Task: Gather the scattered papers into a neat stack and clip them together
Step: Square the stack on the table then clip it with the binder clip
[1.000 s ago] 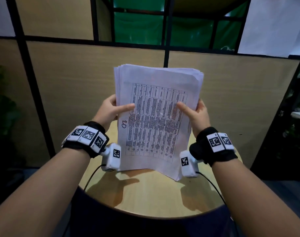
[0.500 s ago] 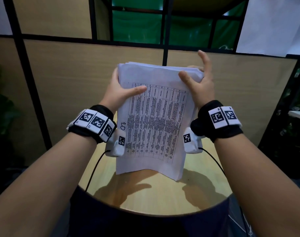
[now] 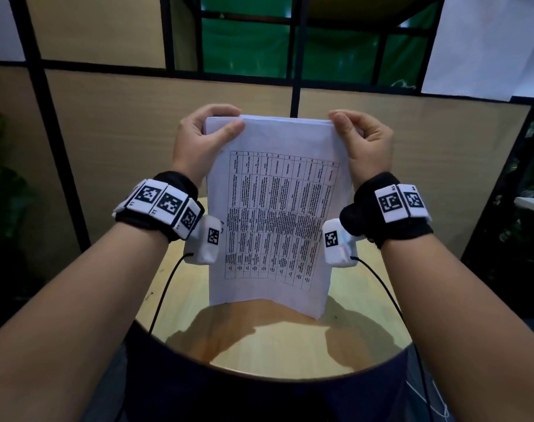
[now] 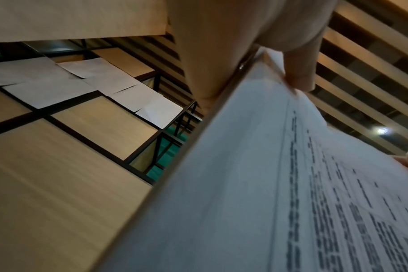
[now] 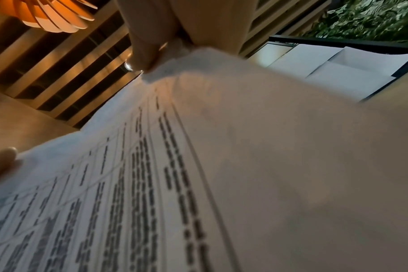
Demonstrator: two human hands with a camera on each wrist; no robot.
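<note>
Above round table (image 3: 366, 345), both hands pinch paper stack (image 3: 274, 214); print illegible.

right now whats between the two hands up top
In the head view, only the top edge of the paper stack runs between the left hand and right hand; each pinches a top corner. No clip shows there.

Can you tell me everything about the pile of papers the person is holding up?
The stack of papers is white and thin-looking, many sheets together. The front sheet has a printed table with rows of tiny dark text, too small to read. It stands nearly upright above the round wooden table. Whether its bottom edge touches is unclear. The left hand pinches its top left corner, and the right hand pinches the top right. No clip is visible.
</note>
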